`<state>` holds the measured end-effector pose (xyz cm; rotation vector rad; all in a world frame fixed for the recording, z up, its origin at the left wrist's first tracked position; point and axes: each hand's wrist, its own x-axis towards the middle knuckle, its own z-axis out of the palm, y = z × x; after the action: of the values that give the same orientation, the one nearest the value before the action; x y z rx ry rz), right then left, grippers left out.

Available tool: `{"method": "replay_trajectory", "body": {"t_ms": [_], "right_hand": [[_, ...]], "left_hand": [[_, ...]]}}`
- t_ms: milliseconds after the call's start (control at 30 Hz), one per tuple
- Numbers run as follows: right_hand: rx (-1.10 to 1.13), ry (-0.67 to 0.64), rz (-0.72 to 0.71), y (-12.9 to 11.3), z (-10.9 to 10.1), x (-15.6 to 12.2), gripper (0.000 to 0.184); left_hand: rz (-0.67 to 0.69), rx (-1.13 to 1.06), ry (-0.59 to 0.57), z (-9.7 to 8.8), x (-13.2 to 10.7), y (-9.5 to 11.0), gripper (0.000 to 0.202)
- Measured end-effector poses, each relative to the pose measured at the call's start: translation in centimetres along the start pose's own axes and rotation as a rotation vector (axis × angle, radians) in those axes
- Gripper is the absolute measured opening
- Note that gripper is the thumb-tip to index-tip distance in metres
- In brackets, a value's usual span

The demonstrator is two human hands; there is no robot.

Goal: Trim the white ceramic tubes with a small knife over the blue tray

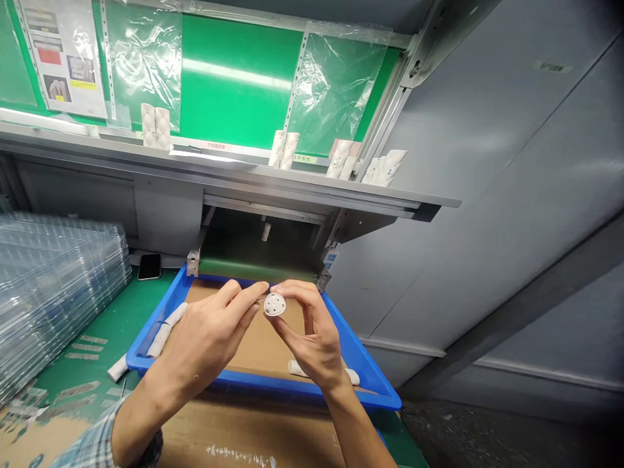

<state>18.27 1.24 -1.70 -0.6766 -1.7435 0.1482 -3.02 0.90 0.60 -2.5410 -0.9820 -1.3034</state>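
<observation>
Over the middle of the blue tray [353, 354], the right hand [312, 331] pinches the white disc [274, 303] by its rim between thumb and forefinger; the left hand [205, 344] rests loosely open just beside it. We judge the disc light, stiff and slightly slippery, best held at the rim.

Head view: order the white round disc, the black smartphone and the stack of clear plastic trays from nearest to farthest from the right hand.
1. White round disc: centre, held in the right hand.
2. Black smartphone: left, lying flat.
3. Stack of clear plastic trays: far left.
</observation>
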Motion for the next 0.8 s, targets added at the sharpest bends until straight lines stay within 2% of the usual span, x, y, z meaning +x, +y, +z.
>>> {"method": "replay_trajectory", "body": {"t_ms": [233,433,800], "right_hand": [[-0.046,0.016,-0.076,-0.43,-0.05,0.32,0.038],[-0.114,0.022,-0.113,-0.49,-0.13,0.47,0.037],[-0.137,0.014,-0.159,-0.51,-0.13,0.48,0.041]], "left_hand": [[0.069,0.070,0.031,0.34,0.06,0.08,0.035],[0.096,0.038,0.036,0.25,0.10,-0.12,0.032],[0.038,-0.075,-0.005,0.10,-0.26,-0.41,0.032]]}}
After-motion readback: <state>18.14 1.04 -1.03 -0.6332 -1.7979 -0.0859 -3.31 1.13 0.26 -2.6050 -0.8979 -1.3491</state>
